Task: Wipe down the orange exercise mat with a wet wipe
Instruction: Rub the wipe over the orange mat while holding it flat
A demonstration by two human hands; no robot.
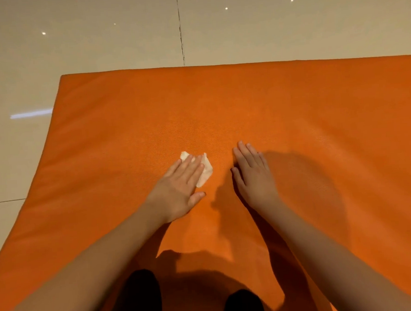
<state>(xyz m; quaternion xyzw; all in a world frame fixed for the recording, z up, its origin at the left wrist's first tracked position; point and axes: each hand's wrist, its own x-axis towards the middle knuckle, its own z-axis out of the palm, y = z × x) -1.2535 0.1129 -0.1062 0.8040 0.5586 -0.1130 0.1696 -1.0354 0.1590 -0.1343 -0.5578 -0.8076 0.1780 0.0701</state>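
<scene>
We log the wiping step as under way. The mat (257,109) lies flat on the tiled floor (84,37), its far edge and left edge in view. The wipe (206,171), white and crumpled, sits on the mat near its middle, pinned under the straight fingers of our left hand (180,188); nothing is pinched, the hand lies flat and pressing. Our right hand (253,174) lies just beside it, also flat with fingers extended on the mat, holding nothing, likely bracing. We see no clear wet track, so coverage cannot be judged. Next move, in our estimate: keep downward pressure on the wipe and sweep it outward in overlapping passes toward the far and side edges.
</scene>
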